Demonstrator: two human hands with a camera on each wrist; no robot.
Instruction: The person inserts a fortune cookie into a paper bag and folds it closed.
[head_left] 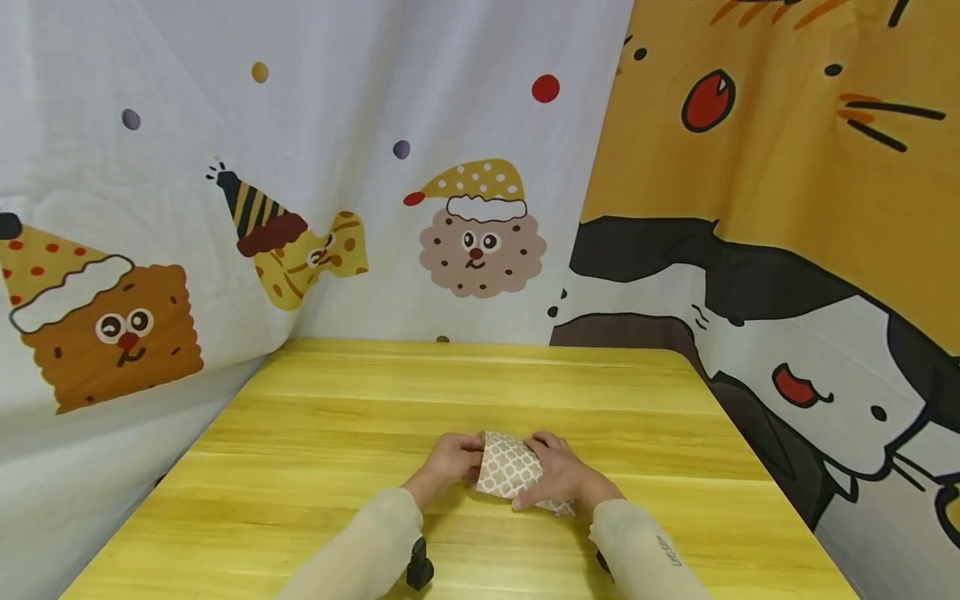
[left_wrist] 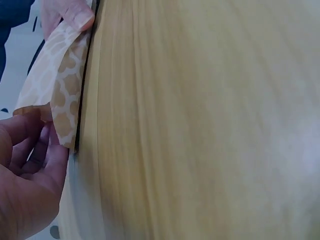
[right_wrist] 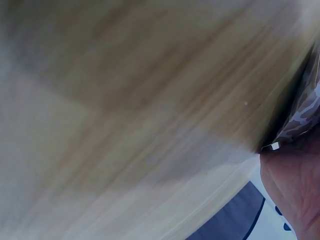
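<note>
A beige patterned paper bag (head_left: 506, 468) with a white lattice print lies bulging on the table between both hands. My left hand (head_left: 450, 458) is at its left end, where the bag's mouth appears. In the left wrist view, the thumb and fingers of that hand pinch the bag's edge (left_wrist: 65, 107); some fingertips are hidden behind the paper. My right hand (head_left: 561, 477) grips the bag from above on its right part, thumb on the near side and fingers on the far side. The right wrist view catches only a corner of the bag (right_wrist: 302, 112) beside the palm.
The yellow wood-grain table (head_left: 337, 400) stretches away to a white cartoon-print cloth (head_left: 337, 108) at the back. An orange and black cat-print cloth (head_left: 787, 192) hangs along the right. A black strap piece (head_left: 419, 567) shows under the left sleeve.
</note>
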